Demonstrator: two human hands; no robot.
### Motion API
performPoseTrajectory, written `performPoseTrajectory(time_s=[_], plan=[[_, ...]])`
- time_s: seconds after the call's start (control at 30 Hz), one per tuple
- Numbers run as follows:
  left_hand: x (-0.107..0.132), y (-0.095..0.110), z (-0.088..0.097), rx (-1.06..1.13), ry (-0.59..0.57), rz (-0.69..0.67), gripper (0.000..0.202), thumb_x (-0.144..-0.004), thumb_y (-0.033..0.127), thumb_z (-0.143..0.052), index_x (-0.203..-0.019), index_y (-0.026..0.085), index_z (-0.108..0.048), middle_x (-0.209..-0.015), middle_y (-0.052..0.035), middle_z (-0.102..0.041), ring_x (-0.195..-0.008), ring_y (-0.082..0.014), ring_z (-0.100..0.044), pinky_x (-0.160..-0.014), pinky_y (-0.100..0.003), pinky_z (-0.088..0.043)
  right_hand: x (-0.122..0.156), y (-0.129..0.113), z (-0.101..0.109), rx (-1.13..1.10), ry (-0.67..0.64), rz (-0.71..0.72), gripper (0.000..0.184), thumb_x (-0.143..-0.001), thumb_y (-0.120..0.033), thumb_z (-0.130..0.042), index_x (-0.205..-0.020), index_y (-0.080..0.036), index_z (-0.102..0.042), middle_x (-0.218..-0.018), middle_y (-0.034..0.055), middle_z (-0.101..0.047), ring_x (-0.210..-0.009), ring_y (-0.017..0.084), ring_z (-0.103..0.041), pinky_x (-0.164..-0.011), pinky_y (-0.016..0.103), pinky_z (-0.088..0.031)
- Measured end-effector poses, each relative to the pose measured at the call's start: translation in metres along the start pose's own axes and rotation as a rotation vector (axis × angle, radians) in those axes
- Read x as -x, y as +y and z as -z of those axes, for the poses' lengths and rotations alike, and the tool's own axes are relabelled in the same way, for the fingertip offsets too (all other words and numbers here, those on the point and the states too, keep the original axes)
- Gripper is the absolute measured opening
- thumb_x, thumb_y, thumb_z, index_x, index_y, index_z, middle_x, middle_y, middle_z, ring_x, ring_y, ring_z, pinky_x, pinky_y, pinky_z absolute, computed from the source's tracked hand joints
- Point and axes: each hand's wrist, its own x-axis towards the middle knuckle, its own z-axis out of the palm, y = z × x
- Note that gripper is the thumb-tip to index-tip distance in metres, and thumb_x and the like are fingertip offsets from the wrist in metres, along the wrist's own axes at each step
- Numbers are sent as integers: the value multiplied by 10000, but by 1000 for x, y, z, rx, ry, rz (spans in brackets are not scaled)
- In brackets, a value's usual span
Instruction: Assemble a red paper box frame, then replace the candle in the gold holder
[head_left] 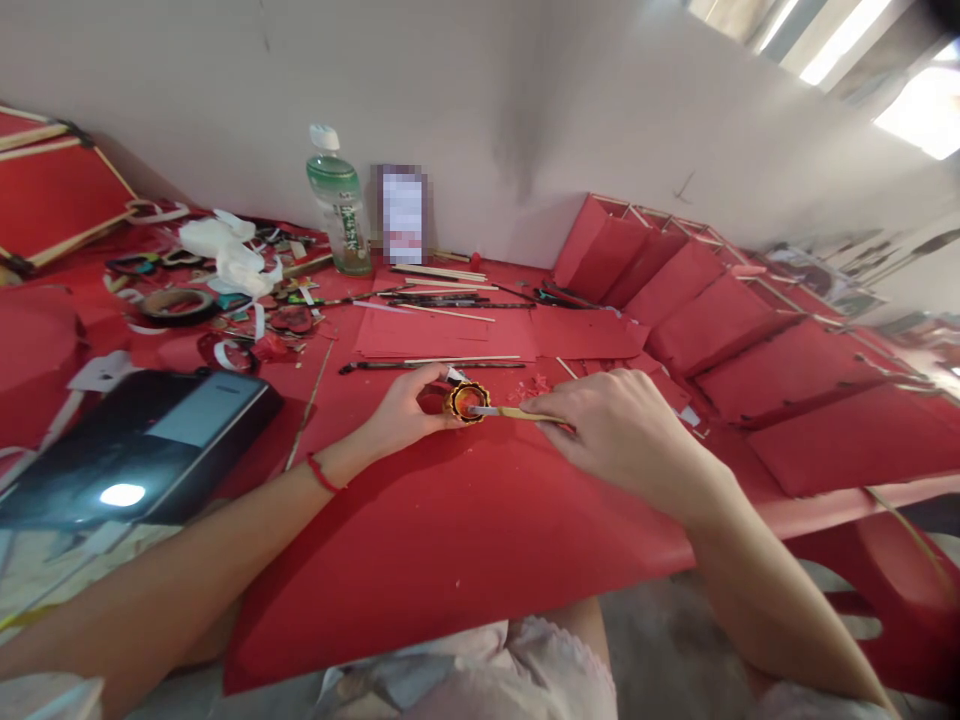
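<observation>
Tightly curled, the left hand [401, 408] is gripping a small red-and-gold paper rosette [469, 402] over the red table [450, 520], while the right hand [619, 425] is pinching a thin bamboo stick [525, 414] against its centre.

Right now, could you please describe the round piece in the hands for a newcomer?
On the red table, find the left hand with the red bracelet. Held in it is a small red rosette with a gold scalloped rim, unlike the flat sheets nearby.
</observation>
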Motion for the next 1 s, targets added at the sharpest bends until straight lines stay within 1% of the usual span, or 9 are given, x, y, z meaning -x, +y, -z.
performPoseTrajectory(time_s=[0.2,0.3,0.4,0.53,0.67,0.73,0.8,0.9,1.0], plan=[[-1,0,-1,120,-43,82,551,-534,439,-918,-943,184,-651,-997,-53,-719,-908,-216,-679,-882,-363,-557,2,4,-2,-29,46,-22,314,-920,-194,-568,-1090,-322,-798,-893,0,-805,-798,185,-712,-598,274,-295],[-1,-2,-1,135,-65,93,581,-509,457,-931,-936,184,-647,-995,-57,-717,-920,-225,-680,-896,-376,-552,3,6,1,-9,16,-35,314,-906,-185,-568,-1067,-313,-806,-883,9,-803,-788,185,-709,-593,281,-285],[-1,-2,-1,110,-107,79,560,-541,465,-918,-951,181,-661,-985,-58,-719,-929,-228,-677,-901,-379,-547,2,5,4,7,-20,-42,316,-908,-189,-553,-1058,-294,-810,-868,26,-800,-767,181,-696,-591,276,-284],[-1,-1,-2,78,-141,62,542,-568,463,-908,-963,179,-668,-978,-57,-726,-916,-219,-684,-892,-371,-556,0,3,5,15,-14,-71,312,-902,-208,-559,-1051,-315,-812,-851,17,-798,-734,182,-682,-578,279,-275],[1,-2,-3,55,-187,5,513,-615,495,-886,-968,184,-682,-976,-58,-743,-922,-222,-696,-890,-365,-565,0,5,2,-28,-22,-5,315,-894,-197,-568,-1054,-320,-810,-871,3,-800,-747,179,-691,-587,281,-296],[3,-3,-3,-11,-186,-11,523,-625,509,-875,-990,187,-685,-989,-66,-750,-931,-234,-700,-892,-373,-566,4,11,3,-68,2,-14,312,-889,-197,-579,-1058,-321,-809,-889,-1,-804,-767,181,-699,-604,273,-330],[4,-5,-3,-93,-168,-13,554,-618,522,-870,-1020,190,-683,-1003,-76,-755,-937,-248,-705,-893,-383,-567,12,18,1,-121,76,-86,301,-898,-224,-584,-1083,-323,-801,-919,-1,-807,-798,187,-708,-632,266,-369],[4,-7,-2,-180,-164,-26,564,-621,540,-849,-1035,196,-677,-1010,-79,-761,-928,-256,-714,-901,-388,-570,26,27,-18,-188,135,-252,264,-915,-278,-598,-1098,-304,-786,-902,14,-802,-799,191,-710,-652,263,-391],[3,-9,-1,-222,-184,-45,563,-626,556,-826,-1031,200,-665,-1030,-81,-763,-938,-264,-723,-922,-391,-572,37,31,-62,-268,2,-385,176,-883,-308,-672,-1015,-256,-776,-790,16,-767,-757,190,-693,-645,257,-381]])
